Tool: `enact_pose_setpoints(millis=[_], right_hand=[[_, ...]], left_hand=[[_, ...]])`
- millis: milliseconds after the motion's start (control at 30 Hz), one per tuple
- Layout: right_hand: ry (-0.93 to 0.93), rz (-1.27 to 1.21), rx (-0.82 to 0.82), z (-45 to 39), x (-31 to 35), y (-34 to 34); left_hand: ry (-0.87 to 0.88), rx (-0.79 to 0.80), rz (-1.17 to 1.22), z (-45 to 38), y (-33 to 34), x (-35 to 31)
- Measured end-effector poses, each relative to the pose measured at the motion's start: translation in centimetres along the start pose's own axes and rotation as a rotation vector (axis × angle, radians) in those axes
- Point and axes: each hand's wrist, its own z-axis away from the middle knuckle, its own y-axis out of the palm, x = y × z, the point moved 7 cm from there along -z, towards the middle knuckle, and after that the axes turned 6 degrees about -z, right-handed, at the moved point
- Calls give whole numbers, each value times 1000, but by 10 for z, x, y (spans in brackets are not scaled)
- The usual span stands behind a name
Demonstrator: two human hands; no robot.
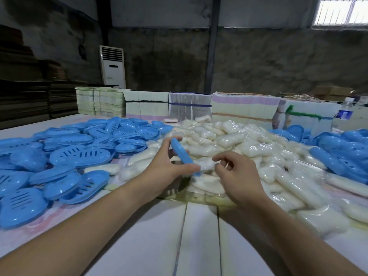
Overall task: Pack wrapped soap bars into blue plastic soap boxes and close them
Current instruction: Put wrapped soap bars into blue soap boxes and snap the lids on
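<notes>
My left hand [169, 166] grips a blue plastic soap box [184, 155] edge-on between thumb and fingers, above the middle of the table. My right hand [237, 176] pinches a wrapped white soap bar [207, 166] that touches the box's near end. A big heap of wrapped soap bars [249, 148] lies behind and to the right of my hands. Loose blue box halves [65, 154] with slotted bottoms are piled at the left.
More blue soap boxes [342, 152] are heaped at the right edge. Bundled stacks of flat cartons [189, 106] line the table's far side, with a water bottle [345, 112] at the right. White table boards [199, 236] lie in front of me.
</notes>
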Motion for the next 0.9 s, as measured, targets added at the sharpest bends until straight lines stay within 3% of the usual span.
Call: enact_pose_setpoints(millis=[167,367,533,733,900], right_hand=[[-99,168,-22,-4,6,-10],[-182,377,36,-10,11,-2],[-174,711,288,-33,16,31],[-21,721,363,-52,9,46],[-102,645,235,-47,11,34]], left_hand=[[38,179,-45,16,23,-3],[28,260,-86,17,24,-1],[19,351,-186,17,24,2],[-13,405,-189,16,25,5],[-6,361,-202,15,22,6]])
